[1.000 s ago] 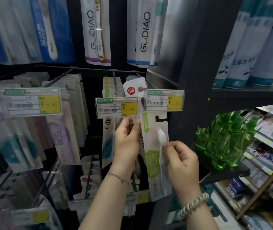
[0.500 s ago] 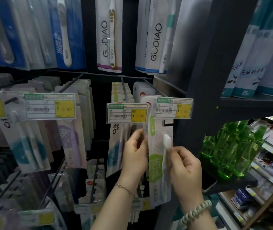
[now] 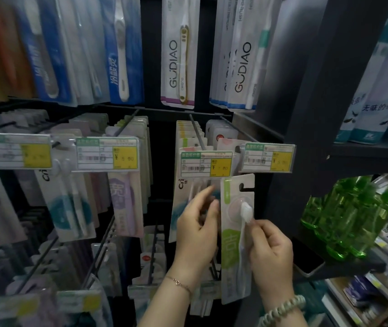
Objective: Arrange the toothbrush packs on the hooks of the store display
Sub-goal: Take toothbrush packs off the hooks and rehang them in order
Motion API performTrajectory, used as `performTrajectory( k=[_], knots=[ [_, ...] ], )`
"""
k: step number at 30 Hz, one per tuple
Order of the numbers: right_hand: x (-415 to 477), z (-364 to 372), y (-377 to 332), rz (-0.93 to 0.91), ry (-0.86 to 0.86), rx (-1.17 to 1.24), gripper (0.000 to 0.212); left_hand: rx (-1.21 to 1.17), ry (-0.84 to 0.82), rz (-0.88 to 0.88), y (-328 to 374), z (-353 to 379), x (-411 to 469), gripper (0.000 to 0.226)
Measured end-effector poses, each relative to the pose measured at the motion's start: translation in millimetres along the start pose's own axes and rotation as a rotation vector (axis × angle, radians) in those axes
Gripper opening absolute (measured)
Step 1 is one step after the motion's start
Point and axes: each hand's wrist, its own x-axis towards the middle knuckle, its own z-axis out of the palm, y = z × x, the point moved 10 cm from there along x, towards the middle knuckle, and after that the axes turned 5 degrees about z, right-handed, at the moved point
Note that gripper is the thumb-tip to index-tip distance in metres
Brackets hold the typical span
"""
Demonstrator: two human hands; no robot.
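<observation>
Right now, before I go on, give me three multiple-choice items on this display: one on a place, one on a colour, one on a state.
1. Where is the hang slot of the green-and-white pack?
A) just below the rightmost price tag
B) among the top-row packs
C) on the bottle shelf
2. What colour are the bottles on the right shelf?
A) blue
B) green
C) red
3. The right hand is:
A) open, empty
B) gripping the pack
C) resting on the bottles
Answers: 1 A, the slot sits under that tag; 2 B, all are clear green; 3 B, its fingers curl round the pack's edge.
</observation>
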Motion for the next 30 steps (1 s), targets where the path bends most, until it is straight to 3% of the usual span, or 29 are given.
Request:
performTrajectory(
  k=[5,8,12,17,30],
  knots=[
    [-6.3,8.5,12.3,0.037,-0.023,-0.012,0.031,0.165,0.267,0.188,26.5,-55.9,-14.2,0.011],
    [-8.3,14.1,16.7,0.056,-0.038,-0.016,0.032,0.227,0.414,0.207,30.0,-80.3,-14.1,0.007],
    [-9.6,20.4,17.7,0.059,-0.036,-0.034,0.033,0.22,0.309,0.066,14.6,-78.9,3.5,0.029],
    [-15.4,32.0,11.8,0.035,-0.052,-0.059,0.031,0.249,0.178,0.051,16.0,-65.7,20.1,0.011],
    [-17.6,39.5,7.4,0.021,-0.053,-0.112,0.035,0.204,0.26,-0.001,25.0,-79.2,28.8,0.018]
  ],
)
